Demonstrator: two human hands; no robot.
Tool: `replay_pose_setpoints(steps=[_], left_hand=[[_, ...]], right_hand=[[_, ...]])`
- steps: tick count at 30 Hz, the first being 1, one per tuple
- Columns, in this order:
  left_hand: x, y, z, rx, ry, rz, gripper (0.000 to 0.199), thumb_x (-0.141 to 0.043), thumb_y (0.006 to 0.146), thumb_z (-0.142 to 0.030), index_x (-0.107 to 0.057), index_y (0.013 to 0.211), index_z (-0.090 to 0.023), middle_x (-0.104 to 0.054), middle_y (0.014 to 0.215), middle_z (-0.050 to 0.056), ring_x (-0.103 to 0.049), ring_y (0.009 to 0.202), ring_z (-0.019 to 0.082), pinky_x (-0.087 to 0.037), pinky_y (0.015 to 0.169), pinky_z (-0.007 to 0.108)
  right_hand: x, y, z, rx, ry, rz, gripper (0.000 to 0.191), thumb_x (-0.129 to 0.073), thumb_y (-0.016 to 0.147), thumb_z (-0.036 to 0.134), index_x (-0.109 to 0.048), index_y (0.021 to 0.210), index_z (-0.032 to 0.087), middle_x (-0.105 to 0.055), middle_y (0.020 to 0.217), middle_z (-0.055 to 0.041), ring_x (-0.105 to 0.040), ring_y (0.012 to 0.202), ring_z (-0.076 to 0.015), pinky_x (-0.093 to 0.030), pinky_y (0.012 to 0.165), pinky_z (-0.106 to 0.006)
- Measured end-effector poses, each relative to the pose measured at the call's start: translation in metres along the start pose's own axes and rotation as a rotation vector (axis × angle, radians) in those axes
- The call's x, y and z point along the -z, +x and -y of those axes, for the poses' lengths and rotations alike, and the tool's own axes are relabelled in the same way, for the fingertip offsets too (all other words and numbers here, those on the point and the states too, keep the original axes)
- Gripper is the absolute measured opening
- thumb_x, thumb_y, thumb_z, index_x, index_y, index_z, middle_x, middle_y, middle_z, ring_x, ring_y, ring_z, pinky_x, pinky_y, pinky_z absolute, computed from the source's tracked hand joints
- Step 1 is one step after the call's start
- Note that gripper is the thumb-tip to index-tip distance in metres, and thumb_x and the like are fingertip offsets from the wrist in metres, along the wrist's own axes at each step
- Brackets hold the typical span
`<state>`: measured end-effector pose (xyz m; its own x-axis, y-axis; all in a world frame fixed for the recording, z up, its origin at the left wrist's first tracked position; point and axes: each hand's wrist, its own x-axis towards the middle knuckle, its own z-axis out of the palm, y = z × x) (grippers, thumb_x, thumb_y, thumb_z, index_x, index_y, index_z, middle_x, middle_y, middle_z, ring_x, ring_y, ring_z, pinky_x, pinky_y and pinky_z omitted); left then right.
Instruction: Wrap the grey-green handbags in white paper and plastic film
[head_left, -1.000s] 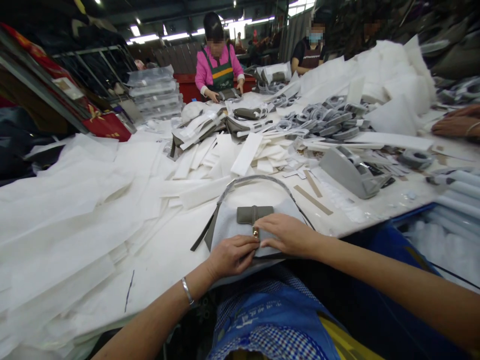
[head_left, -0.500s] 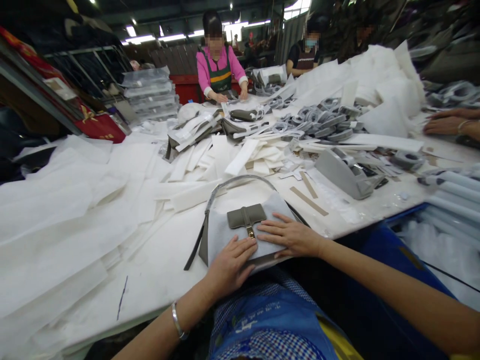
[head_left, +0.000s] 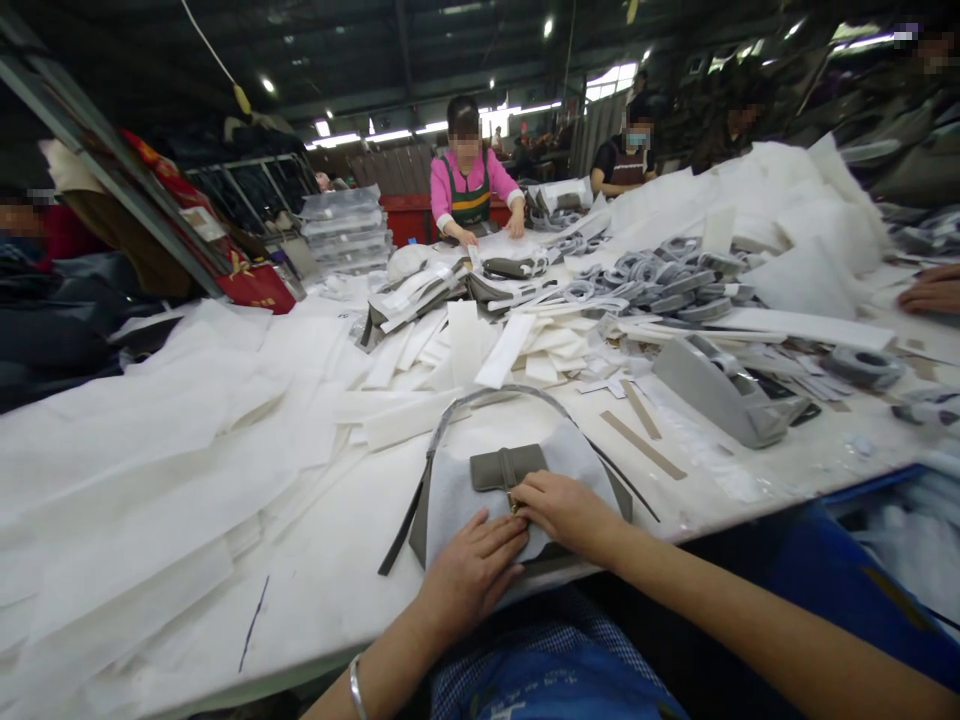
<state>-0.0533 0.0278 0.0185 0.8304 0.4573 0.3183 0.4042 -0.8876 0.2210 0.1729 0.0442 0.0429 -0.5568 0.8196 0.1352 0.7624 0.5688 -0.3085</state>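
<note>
A grey-brown handbag [head_left: 417, 535] lies at the table's front edge, its handle [head_left: 517, 391] arched away from me and wrapped in clear film. Over its front spreads a pale protective sheet [head_left: 454, 490], with the flap tab [head_left: 508, 466] on top. My left hand [head_left: 474, 562] rests flat on the sheet, fingers stretched toward the gold clasp [head_left: 514, 503]. Bent over that clasp, the fingers of my right hand [head_left: 566, 510] are closed on it. They partly hide the metal.
White foam strips [head_left: 465, 345] pile up behind the bag. Large white sheets [head_left: 150, 450] cover the left side. A grey bag [head_left: 709, 390] and brown strips [head_left: 643, 445] lie to the right. Across the table a co-worker [head_left: 472, 185] handles wrapped pieces.
My right hand has moved left from lying flat on the sheet, and its fingers have closed at the clasp. My left hand stays flat on the bag. The camera view has tilted up.
</note>
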Motion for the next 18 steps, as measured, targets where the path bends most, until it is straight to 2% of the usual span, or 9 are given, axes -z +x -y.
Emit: replay_pose_setpoints(steps=[5, 9, 11, 14, 18], left_hand=[[0.001, -0.004, 0.001, -0.034, 0.130, 0.012, 0.040, -0.043, 0.102, -0.021, -0.049, 0.142, -0.018, -0.058, 0.142, 0.009, -0.052, 0.135, 0.022, -0.048, 0.109, 0.051], [0.000, -0.005, -0.001, -0.039, 0.178, 0.041, 0.040, -0.042, 0.103, -0.021, -0.048, 0.143, -0.019, -0.056, 0.144, 0.008, -0.052, 0.134, 0.023, -0.050, 0.107, 0.051], [0.000, -0.005, -0.002, -0.031, 0.195, 0.029, 0.041, -0.042, 0.102, -0.020, -0.048, 0.143, -0.019, -0.056, 0.144, 0.007, -0.053, 0.134, 0.022, -0.049, 0.108, 0.050], [-0.004, -0.006, 0.001, -0.076, 0.278, -0.048, 0.041, -0.042, 0.102, -0.019, -0.051, 0.142, -0.019, -0.056, 0.144, 0.006, -0.054, 0.133, 0.020, -0.047, 0.111, 0.044], [-0.021, -0.005, 0.023, -0.284, 0.475, -0.269, 0.033, -0.043, 0.103, -0.024, -0.064, 0.128, -0.023, -0.062, 0.138, -0.001, -0.060, 0.124, 0.012, -0.041, 0.114, 0.029]], right_hand=[[-0.015, -0.028, -0.009, 0.126, 0.091, -0.151, 0.029, -0.047, 0.101, 0.021, -0.057, 0.128, 0.017, -0.068, 0.115, -0.0102, -0.060, 0.107, -0.0226, -0.047, 0.097, -0.038], [-0.014, -0.039, -0.009, 0.124, 0.117, -0.131, 0.038, -0.047, 0.100, 0.018, -0.052, 0.138, 0.018, -0.066, 0.125, -0.0105, -0.059, 0.112, -0.0225, -0.046, 0.100, -0.038], [-0.006, -0.033, -0.007, 0.068, 0.113, -0.078, 0.035, -0.051, 0.099, 0.020, -0.057, 0.133, 0.020, -0.068, 0.119, -0.0093, -0.061, 0.108, -0.0226, -0.048, 0.096, -0.037], [0.008, -0.013, 0.001, -0.045, 0.056, 0.024, 0.020, -0.058, 0.095, 0.023, -0.066, 0.113, 0.022, -0.070, 0.103, -0.0058, -0.064, 0.099, -0.0229, -0.050, 0.086, -0.034], [0.007, 0.014, 0.010, -0.154, -0.069, 0.128, 0.006, -0.064, 0.088, 0.022, -0.067, 0.094, 0.022, -0.071, 0.097, -0.0033, -0.067, 0.092, -0.0230, -0.049, 0.073, -0.030]])
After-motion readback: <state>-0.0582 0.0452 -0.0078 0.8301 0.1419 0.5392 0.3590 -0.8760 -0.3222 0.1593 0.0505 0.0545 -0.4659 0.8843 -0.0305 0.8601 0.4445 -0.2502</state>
